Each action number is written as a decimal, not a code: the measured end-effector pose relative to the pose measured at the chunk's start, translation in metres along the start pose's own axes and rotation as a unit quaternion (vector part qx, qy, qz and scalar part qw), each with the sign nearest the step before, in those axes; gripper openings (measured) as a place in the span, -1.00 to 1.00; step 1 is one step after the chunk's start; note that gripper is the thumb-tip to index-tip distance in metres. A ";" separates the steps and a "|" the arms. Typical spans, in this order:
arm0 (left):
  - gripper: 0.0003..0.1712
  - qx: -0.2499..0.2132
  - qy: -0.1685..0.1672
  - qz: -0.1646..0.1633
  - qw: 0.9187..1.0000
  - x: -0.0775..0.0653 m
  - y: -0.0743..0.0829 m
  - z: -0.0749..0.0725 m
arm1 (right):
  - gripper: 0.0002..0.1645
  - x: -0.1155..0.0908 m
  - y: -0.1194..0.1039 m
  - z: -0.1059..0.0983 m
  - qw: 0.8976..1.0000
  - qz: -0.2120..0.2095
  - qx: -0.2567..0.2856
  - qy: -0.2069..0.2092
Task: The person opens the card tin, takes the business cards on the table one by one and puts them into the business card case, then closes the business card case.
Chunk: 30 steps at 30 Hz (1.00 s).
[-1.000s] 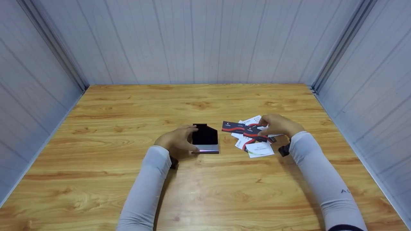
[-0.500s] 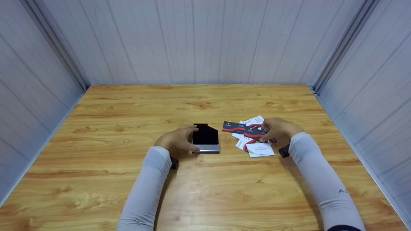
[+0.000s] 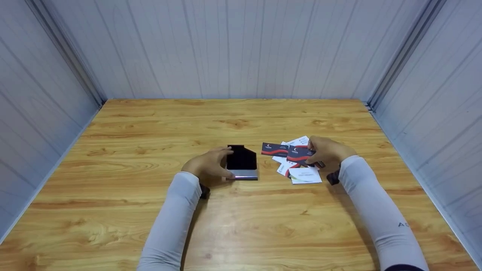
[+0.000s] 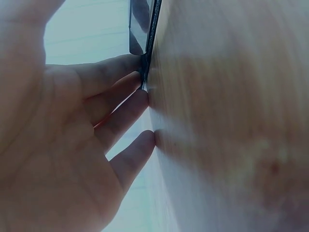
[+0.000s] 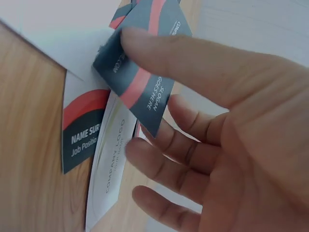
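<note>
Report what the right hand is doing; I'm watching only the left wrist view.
Observer: The right hand holds a dark card with a red stripe, its thumb on the printed face.
Operator: Place that card for me against the other things on the table.
Observer: In the head view it is over a loose spread of other cards, to the right of the black holder.

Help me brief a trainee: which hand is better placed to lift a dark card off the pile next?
The right hand, I'd judge: it pinches a dark card over the pile. The left hand holds the black case, apart from the pile.
</note>
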<state>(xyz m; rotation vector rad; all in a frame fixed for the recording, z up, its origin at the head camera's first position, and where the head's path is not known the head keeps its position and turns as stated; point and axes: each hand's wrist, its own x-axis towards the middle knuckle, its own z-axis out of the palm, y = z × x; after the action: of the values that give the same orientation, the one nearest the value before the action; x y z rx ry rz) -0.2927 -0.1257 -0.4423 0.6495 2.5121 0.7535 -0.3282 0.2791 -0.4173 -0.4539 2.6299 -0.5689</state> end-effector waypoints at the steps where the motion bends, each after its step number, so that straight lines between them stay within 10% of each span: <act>1: 0.15 -0.002 0.001 -0.002 1.000 0.000 0.000 0.000 | -0.59 0.000 -0.001 -0.001 1.000 -0.001 0.002 0.000; 8: 0.14 -0.010 0.003 -0.008 1.000 -0.002 -0.001 0.001 | -0.83 -0.003 0.003 -0.008 0.999 -0.041 0.025 -0.004; 30: 0.15 -0.020 0.000 -0.003 1.000 -0.002 -0.001 0.000 | -0.67 -0.010 -0.002 -0.013 0.987 -0.078 0.137 0.015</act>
<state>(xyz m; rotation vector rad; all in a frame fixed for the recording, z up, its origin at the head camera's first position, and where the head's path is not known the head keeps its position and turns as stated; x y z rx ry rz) -0.2912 -0.1278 -0.4423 0.6273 2.4907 0.7984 -0.3249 0.2850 -0.4023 -0.5712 2.5058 -0.9777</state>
